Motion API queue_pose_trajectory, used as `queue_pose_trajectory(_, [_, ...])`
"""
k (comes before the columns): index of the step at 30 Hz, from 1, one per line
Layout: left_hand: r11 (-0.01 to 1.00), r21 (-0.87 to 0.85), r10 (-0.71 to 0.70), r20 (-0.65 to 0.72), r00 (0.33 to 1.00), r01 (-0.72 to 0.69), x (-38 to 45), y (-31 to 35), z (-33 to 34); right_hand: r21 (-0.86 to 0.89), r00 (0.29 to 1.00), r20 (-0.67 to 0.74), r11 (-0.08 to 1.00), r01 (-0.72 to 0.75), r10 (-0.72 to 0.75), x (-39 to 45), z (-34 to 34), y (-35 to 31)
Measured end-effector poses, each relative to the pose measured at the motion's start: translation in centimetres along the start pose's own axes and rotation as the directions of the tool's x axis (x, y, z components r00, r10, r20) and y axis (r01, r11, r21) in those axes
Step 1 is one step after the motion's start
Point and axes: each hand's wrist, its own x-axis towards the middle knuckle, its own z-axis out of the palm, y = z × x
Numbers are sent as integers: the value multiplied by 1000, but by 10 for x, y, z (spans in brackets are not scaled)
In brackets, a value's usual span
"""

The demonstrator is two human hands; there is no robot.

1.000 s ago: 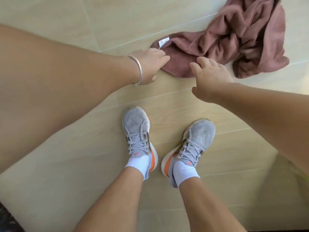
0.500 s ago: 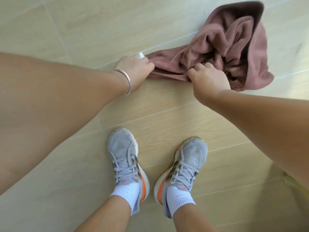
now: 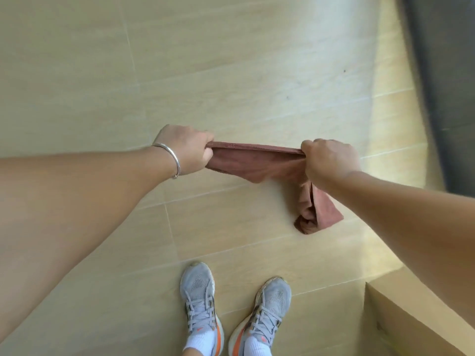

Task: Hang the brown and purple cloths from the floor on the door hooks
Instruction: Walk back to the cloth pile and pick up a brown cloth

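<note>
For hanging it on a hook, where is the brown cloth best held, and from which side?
Along its top hem, from above, as now: the left hand and right hand each grip one end of the brown cloth, so the hem runs taut between them. The rest hangs bunched below the right hand. That straight, exposed edge probably suits a hook best; no hook is in view.

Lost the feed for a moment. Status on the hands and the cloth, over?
Left hand and right hand both grip the brown cloth, stretched between them. One end hangs below the right hand. Hooks not in view.
</note>
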Motion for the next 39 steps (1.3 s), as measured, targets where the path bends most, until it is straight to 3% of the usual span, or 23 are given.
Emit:
queue_pose_trajectory(10, [980,19,-190,-202,961,197,-40,-130,-213,-124,972,-229,992,18,-46,42,-273,-39])
queue_pose_trajectory(16, [948,-14,-305,-333,892,319,-87,-207,-329,-173,888,-439,982,69,-140,49,-413,-82])
queue_pose_trajectory(21, [906,-42,-397,-427,812,421,-132,-254,-388,-181,802,-552,971,154,-230,41,-470,-116])
queue_pose_trajectory(24, [892,-20,-413,-443,796,452,-154,-266,-394,-184,796,-533,958,221,-286,32,-477,-130])
queue_pose_trajectory(29, [892,18,-412,-377,829,452,-184,-265,-355,-76,828,-499,965,250,-254,21,-431,-138])
queue_pose_trajectory(34, [909,31,-393,-266,880,415,-206,-233,-264,-1,869,-424,959,283,-257,3,-328,-149])
queue_pose_trajectory(39, [929,14,-368,-70,927,370,-224,-182,-150,-1,919,-238,947,322,-313,-24,-203,-148])
